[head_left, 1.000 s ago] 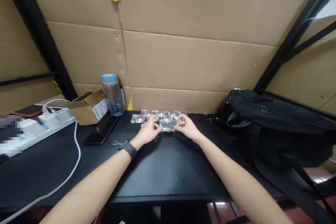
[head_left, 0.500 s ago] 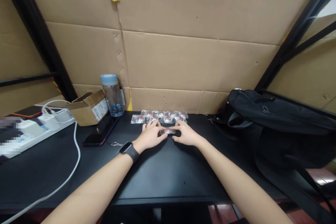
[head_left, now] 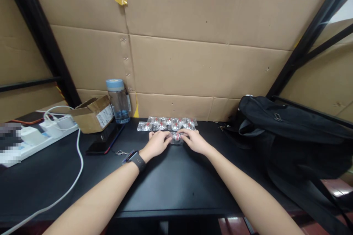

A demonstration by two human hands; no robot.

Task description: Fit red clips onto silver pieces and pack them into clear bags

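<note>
A small clear plastic packet (head_left: pixel 177 138) with a round, red-marked item inside lies on the black table between my hands. My left hand (head_left: pixel 157 143) grips its left edge between thumb and fingers. On the opposite edge, the thumb and fingers of my right hand (head_left: pixel 196 141) close on it. Just beyond my fingertips, several similar packets sit side by side in two rows, among them a front-left packet (head_left: pixel 145 126) and a back-right packet (head_left: pixel 191 121). A dark watch (head_left: pixel 135 159) is on my left wrist.
To the left are a water bottle (head_left: pixel 118 102), an open cardboard box (head_left: pixel 92 115), a phone (head_left: pixel 103 141), a key ring (head_left: pixel 121 152) and a power strip (head_left: pixel 41 141) with a white cable (head_left: pixel 79 170). A black backpack (head_left: pixel 289 132) lies right. Cardboard (head_left: pixel 179 69) walls the back.
The packet between my hands now lies flatter, with its red-marked face showing more. My right fingers have shifted onto its right edge. The view has tilted slightly.
</note>
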